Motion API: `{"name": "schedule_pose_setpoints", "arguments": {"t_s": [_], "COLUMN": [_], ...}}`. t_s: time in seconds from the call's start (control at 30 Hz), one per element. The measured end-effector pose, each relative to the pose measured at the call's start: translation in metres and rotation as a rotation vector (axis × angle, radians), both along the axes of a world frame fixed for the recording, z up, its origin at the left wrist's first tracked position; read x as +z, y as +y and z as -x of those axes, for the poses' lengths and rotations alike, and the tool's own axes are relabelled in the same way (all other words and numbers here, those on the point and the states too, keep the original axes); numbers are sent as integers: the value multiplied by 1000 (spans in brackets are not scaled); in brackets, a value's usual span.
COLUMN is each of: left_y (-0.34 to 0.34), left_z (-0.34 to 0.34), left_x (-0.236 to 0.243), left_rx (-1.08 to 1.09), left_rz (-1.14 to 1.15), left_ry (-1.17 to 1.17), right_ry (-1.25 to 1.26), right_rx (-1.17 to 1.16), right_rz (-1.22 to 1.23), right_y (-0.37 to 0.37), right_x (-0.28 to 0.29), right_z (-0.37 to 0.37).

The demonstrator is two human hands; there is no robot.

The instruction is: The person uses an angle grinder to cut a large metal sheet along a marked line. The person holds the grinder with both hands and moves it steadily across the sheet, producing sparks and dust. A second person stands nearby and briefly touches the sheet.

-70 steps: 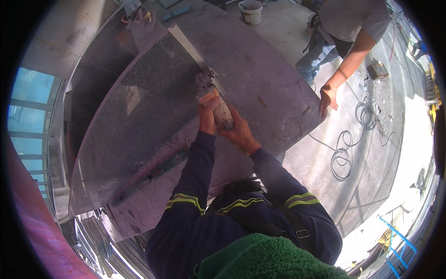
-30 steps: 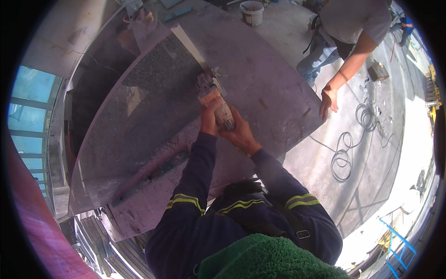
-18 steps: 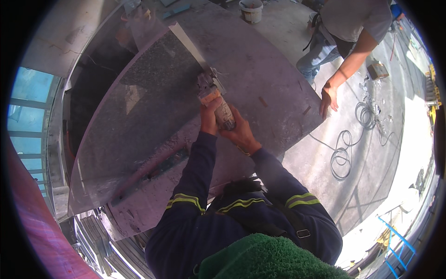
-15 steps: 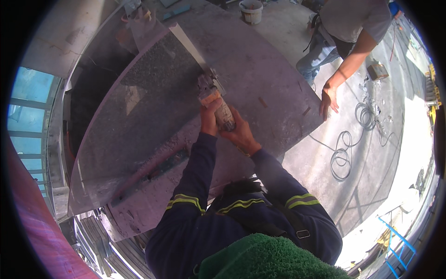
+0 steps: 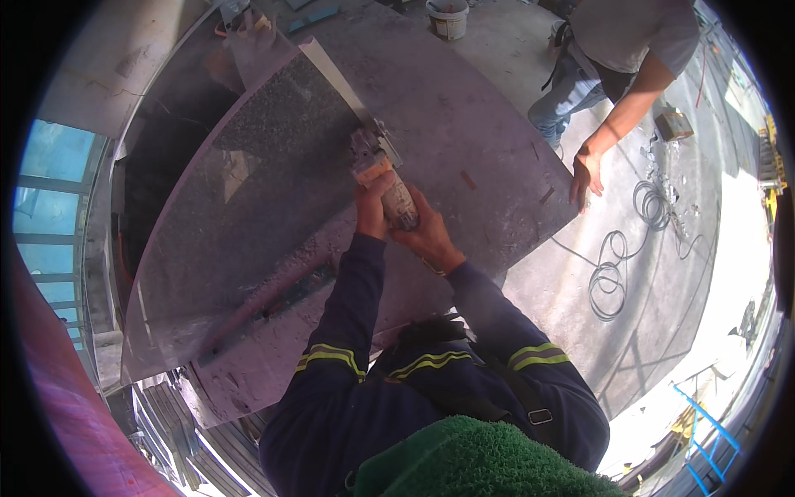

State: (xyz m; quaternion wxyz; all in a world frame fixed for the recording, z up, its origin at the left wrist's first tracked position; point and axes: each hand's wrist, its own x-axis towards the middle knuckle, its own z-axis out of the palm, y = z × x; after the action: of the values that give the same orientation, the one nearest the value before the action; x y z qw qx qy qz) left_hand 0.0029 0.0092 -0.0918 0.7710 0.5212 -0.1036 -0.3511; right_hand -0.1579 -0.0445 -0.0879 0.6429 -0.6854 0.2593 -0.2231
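Note:
Both my hands are wrapped round a dusty angle grinder (image 5: pixel 398 201) with an orange band. My left hand (image 5: pixel 372 209) is closed around its body near the head, and my right hand (image 5: pixel 430 239) grips the rear end. The grinder's head rests at a large grey, dust-covered panel (image 5: pixel 472 141) with a curved edge on the left. A pale straight strip (image 5: pixel 333 76) runs from the panel's far edge down to the grinder; I cannot tell whether it is a bar or a gap. The blade is mostly hidden by the head and dust.
At the right, another person's hand (image 5: pixel 587 177) touches the panel's corner. Coiled cable (image 5: pixel 609 286) and a small box (image 5: pixel 674 126) lie on the floor there. Beyond the panel stands a white bucket (image 5: pixel 448 20). A blue metal frame (image 5: pixel 710 443) is at the lower right.
Dust over the panel left of the grinder has thinned, so its speckled surface shows more clearly. The grinder and both hands have shifted only very slightly.

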Motion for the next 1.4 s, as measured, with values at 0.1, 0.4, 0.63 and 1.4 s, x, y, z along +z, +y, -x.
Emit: {"name": "schedule_pose_setpoints", "arguments": {"t_s": [0.1,0.4,0.63,1.4], "left_y": [-1,-4,-1,-1], "left_z": [1,7,5,3], "left_x": [-1,11,2,3], "left_rx": [5,33,2,-17], "left_rz": [-3,5,-11,-10], "left_ry": [-5,-46,-35,-26], "right_ry": [11,-8,21,1], "right_rx": [5,10,10,-5], "right_rz": [1,-8,-22,-17], "right_y": [-1,-2,0,2], "right_x": [-3,4,2,1], "right_z": [0,2,2,3]}}
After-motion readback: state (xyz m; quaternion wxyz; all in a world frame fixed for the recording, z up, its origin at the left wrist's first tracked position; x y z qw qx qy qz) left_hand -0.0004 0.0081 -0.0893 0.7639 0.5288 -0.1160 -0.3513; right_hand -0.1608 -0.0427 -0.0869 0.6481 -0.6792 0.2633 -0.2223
